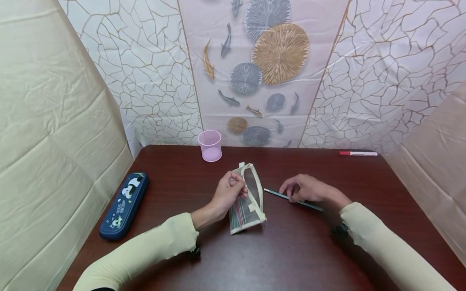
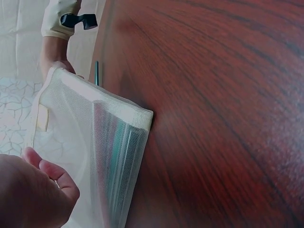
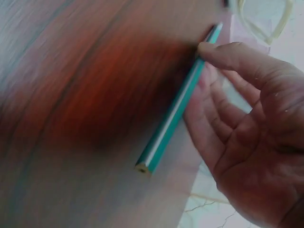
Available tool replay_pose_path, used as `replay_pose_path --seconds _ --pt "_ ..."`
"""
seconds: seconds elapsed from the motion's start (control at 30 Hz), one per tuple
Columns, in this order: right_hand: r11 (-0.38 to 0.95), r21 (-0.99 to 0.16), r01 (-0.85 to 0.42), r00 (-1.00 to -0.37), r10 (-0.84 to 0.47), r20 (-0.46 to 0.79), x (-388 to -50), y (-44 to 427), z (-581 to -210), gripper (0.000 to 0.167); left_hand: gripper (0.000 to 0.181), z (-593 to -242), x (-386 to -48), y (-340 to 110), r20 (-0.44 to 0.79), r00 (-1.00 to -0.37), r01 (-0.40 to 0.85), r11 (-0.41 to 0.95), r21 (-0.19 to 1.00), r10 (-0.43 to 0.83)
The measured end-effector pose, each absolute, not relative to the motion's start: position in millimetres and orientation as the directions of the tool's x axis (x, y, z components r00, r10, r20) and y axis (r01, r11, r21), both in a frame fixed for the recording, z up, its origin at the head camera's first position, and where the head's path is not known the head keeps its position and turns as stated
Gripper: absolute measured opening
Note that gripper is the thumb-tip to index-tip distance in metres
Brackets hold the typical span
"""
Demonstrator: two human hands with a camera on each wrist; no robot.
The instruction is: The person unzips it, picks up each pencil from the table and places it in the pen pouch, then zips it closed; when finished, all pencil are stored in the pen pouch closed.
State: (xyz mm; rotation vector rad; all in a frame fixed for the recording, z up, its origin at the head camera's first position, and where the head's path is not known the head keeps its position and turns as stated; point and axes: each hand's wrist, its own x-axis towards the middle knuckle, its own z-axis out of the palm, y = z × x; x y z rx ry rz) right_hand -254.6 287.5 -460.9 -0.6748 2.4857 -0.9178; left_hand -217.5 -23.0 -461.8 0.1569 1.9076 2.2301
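A see-through mesh pencil pouch (image 1: 244, 220) with cream edging stands on the table, its top gaping. My left hand (image 1: 226, 196) pinches the near rim between thumb and fingers. Through the mesh (image 2: 111, 152) show long thin items, reddish and green, but their kind is blurred. To the right of the pouch, my right hand (image 1: 309, 189) pinches a green pencil (image 3: 175, 109) between thumb and fingers. Its flat, unsharpened end faces the right wrist camera, and its whitish tip (image 1: 266, 190) points toward the pouch's mouth, a little apart from it.
A dark blue panda pencil case (image 1: 123, 206) lies at the table's left edge. At the back stands a pink mesh cup (image 1: 210, 151). Near the far right corner lies a red-and-white marker (image 1: 358, 153). Patterned cloth (image 1: 156, 81) hangs behind the brown table (image 1: 284, 258).
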Motion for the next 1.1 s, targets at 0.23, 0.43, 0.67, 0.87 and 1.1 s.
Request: replay_pose_path --seconds 0.23,0.43,0.67,0.87,1.1 --pt "0.734 -0.585 -0.344 -0.857 -0.501 -0.124 -249 275 -443 0.032 0.011 -461 -217 -24 -0.051 -0.975 -0.083 -0.144 0.986 0.218" --pt "0.682 -0.628 -0.376 -0.883 -0.468 0.02 -241 255 -424 0.033 0.011 -463 -218 -24 -0.047 -0.974 -0.08 -0.144 0.986 0.223" --pt "0.445 -0.859 -0.251 -0.933 -0.347 0.093 -235 232 -408 0.036 0.012 -463 -218 -24 -0.045 -0.973 -0.08 -0.15 0.986 0.225" --pt "0.093 -0.983 -0.155 -0.976 -0.17 0.138 -231 215 -403 0.039 0.01 -461 -217 -23 -0.054 -0.973 -0.088 -0.144 0.986 0.225" --pt "-0.147 -0.98 -0.133 -0.98 -0.13 0.153 -224 198 -415 0.037 0.01 -461 -218 -24 -0.048 -0.973 -0.082 -0.144 0.986 0.226"
